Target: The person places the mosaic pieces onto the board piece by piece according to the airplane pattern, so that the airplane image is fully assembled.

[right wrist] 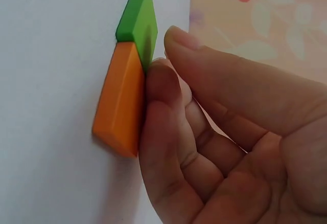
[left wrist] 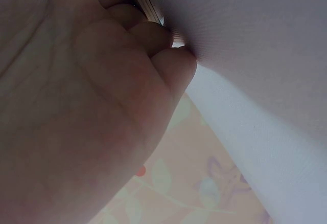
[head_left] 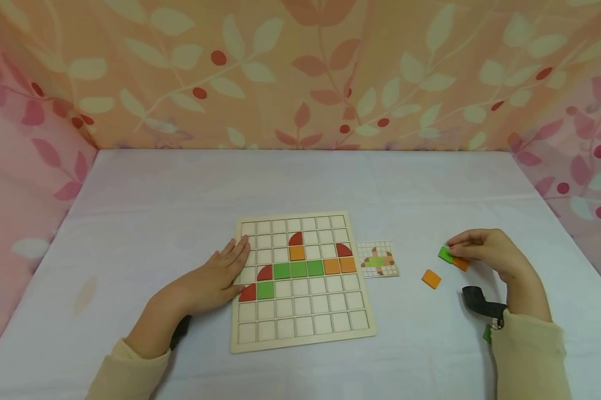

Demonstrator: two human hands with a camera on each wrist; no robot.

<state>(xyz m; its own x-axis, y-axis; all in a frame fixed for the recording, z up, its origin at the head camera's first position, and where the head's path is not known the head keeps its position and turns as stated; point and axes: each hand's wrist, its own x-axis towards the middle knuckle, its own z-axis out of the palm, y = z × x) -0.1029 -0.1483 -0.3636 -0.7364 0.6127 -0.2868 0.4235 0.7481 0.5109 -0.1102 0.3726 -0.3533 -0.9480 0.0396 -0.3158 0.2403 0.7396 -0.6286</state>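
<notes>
My left hand (head_left: 210, 280) rests flat at the left edge of a wooden grid board (head_left: 304, 344), fingers lying over its rim. Red quarter-circle tiles (head_left: 248, 293), green square tiles (head_left: 298, 269) and orange square tiles (head_left: 332, 266) sit in some cells. To the right, the fingertips of my right hand (head_left: 487, 250) touch a green tile (right wrist: 139, 19) and an orange tile (right wrist: 118, 101) lying against each other on the table. In the right wrist view the thumb is apart from both tiles. The left wrist view shows bent fingers beside the board's edge.
A small pattern card (head_left: 377, 259) lies against the board's right side. One loose orange tile (head_left: 431, 279) lies between card and right hand. Another green piece (head_left: 487, 333) is partly hidden by the right sleeve. Patterned cloth (head_left: 300, 72) hangs behind the white table.
</notes>
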